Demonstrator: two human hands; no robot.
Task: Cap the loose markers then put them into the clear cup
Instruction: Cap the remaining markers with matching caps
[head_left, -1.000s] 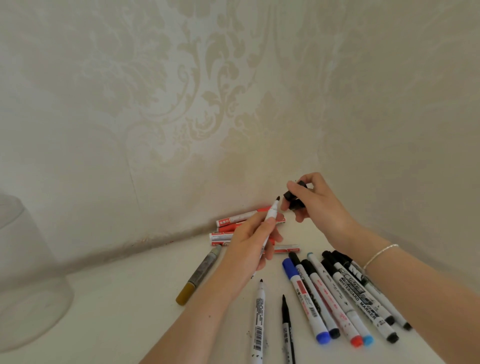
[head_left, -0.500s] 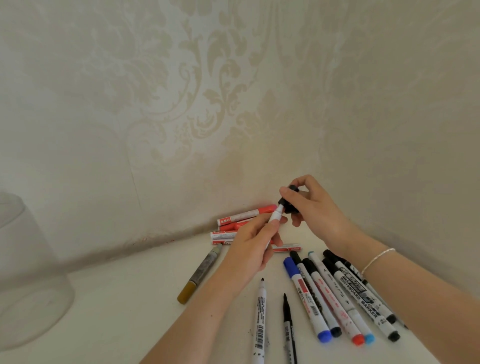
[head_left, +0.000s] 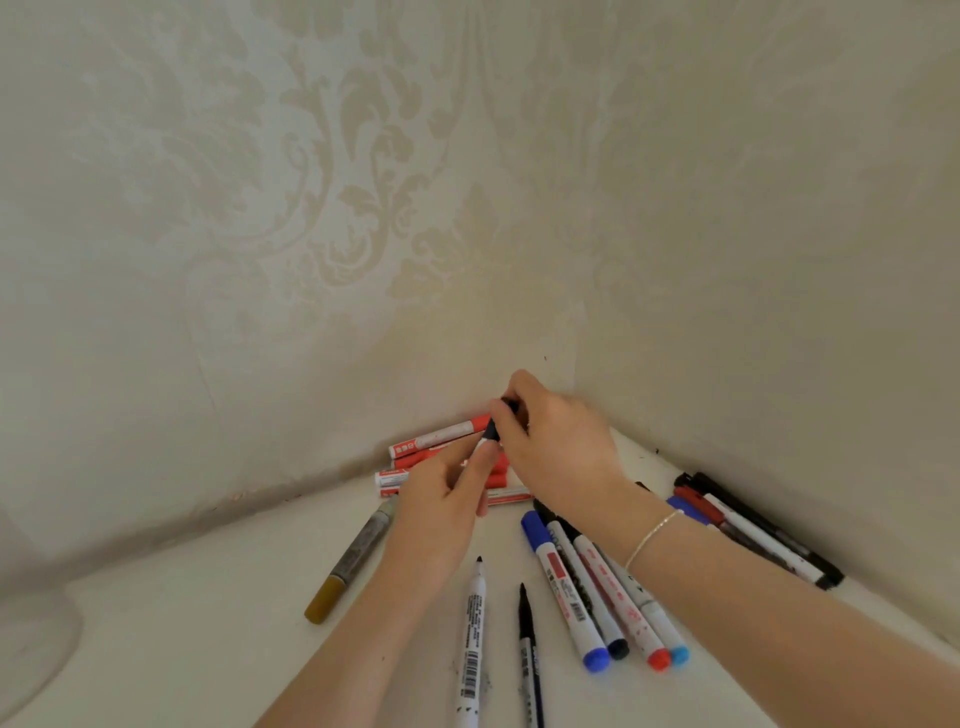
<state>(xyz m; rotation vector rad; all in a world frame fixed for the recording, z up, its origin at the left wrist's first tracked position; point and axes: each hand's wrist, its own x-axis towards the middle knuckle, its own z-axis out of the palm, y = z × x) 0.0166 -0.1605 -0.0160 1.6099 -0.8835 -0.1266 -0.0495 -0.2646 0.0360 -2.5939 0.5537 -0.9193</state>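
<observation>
Head view: left hand grips a white-barrelled marker above the white table; right hand pinches a black plastic cap seated over its tip — both grasping; clear plastic cup stands far left, well apart.

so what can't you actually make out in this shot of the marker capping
Head view only:
- Black cap seated or not: the right hand covers the joint.
- White marker body: nearly all inside the left hand.
- Clear plastic cup: cut off by the left edge, faint, contents unreadable.
- White uncapped marker and thin black uncapped pen: lower ends cut by the bottom edge.
- Markers beneath the right forearm: partly hidden.
</observation>
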